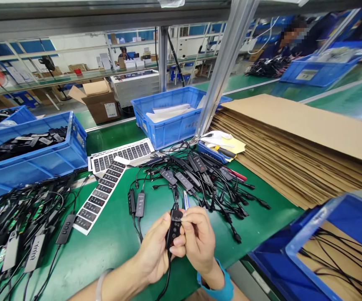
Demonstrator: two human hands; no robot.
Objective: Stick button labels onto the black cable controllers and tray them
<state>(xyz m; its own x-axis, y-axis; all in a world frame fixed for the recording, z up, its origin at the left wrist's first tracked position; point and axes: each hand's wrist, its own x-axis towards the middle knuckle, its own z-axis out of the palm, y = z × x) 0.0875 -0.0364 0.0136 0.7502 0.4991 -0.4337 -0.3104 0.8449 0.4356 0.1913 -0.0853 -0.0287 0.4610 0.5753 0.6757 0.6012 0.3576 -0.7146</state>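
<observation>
My left hand point(156, 246) is closed around a black inline cable controller point(172, 232), its cable running down towards me. Button symbols show on the black label point(176, 223) on its face. My right hand point(198, 234) pinches at the upper right edge of that label, the fingertips partly hiding it. Left of the hands lies a label sheet point(95, 202) with rows of similar black labels, overlapping more label sheets point(121, 155). Two controllers point(140, 205) with cables rest just beyond my left hand. A pile of black controllers and cables point(200, 175) lies ahead.
Unlabelled controllers point(35, 251) with cables heap at the left, before a blue bin point(33, 163). Another blue bin point(168, 129) holds papers. Flat cardboard point(309, 129) is stacked at the right, above a blue crate point(306, 225) with cables. A metal post point(223, 62) rises ahead.
</observation>
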